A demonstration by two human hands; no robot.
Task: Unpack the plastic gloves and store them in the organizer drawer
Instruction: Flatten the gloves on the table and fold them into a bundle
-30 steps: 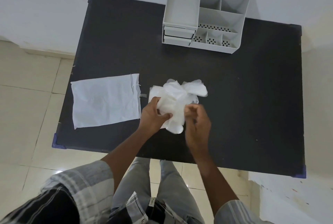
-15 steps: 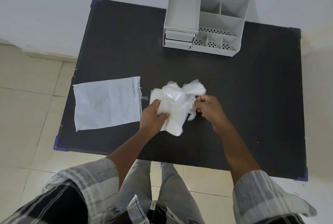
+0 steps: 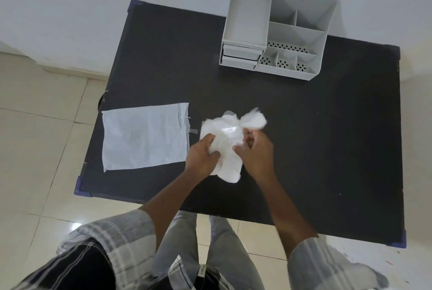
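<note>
A crumpled bundle of translucent white plastic gloves (image 3: 228,135) rests near the middle of the black table (image 3: 327,149). My left hand (image 3: 202,157) grips the bundle's left side. My right hand (image 3: 256,152) pinches its right side, fingers curled into the plastic. A flat, empty white packet (image 3: 145,136) lies to the left, apart from the bundle. The grey desk organizer (image 3: 278,30) stands at the table's far edge, its two small drawers (image 3: 240,55) at the front left closed.
The table's front edge runs just below my forearms, with tiled floor (image 3: 42,138) to the left. A white wall rises behind the organizer. Bare dark tabletop stretches between the bundle and the organizer and out to the right.
My right hand has shifted back in against the bundle's right side after reaching out to its right edge. The left hand keeps its grip. The camera has tilted slightly.
</note>
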